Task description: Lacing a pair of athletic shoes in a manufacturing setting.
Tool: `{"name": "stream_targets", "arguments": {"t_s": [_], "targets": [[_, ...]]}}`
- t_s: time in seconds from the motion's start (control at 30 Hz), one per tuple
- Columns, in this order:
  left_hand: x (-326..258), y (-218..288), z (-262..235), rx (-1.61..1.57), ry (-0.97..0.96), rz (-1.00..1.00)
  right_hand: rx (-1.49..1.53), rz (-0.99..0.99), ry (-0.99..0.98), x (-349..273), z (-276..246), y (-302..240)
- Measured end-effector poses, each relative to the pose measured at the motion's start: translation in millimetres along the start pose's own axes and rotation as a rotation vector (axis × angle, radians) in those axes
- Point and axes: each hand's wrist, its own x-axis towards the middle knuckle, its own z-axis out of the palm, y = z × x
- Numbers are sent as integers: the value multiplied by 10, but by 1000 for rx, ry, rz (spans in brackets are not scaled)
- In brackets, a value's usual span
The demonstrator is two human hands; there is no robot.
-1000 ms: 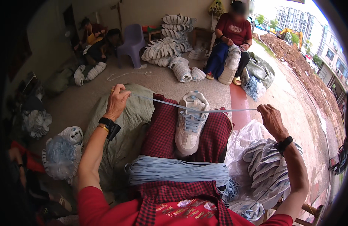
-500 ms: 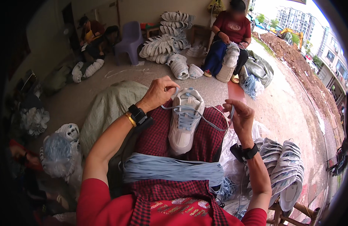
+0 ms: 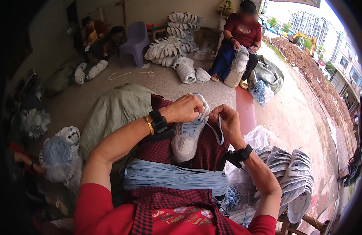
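Observation:
A white sneaker (image 3: 184,145) with light blue lacing rests on my lap, its toe toward me. My left hand (image 3: 185,108) is closed at the upper eyelets, fingertips pinching the shoelace and covering much of the shoe's collar. Just to its right, my right hand (image 3: 228,120) pinches the same light blue shoelace (image 3: 221,135), and a loop of it hangs below the fingers. The two hands nearly meet over the tongue. Across my lap, closer to me, lies a thick bundle of light blue shoelaces (image 3: 175,175).
Stacked shoe uppers (image 3: 296,176) stand at my right beside clear plastic. A grey-green sack (image 3: 110,111) lies on my left, near a bagged blue bundle (image 3: 58,156). Beyond are a purple chair (image 3: 136,41), piled uppers (image 3: 167,49) and a seated co-worker (image 3: 243,31) handling a shoe.
Both hands have come together over the shoe from wide apart. The left moved right and down, the right moved left. The lace ends, earlier spread to either side, are now close together.

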Motion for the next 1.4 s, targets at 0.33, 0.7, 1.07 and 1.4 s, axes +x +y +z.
{"name": "stream_targets", "arguments": {"t_s": [0.33, 0.7, 1.07, 1.4], "targets": [[-44, 32, -4, -30, 18, 8, 98, 20, 3, -49, 83, 31], [-33, 16, -13, -20, 34, 8, -454, -283, 99, -30, 136, -42], [-53, 26, -30, 14, 41, 46, -523, -306, 94, -36, 141, 17], [-78, 41, 37, -13, 69, 29, -336, -2, -8, 108, 80, -101]]}}
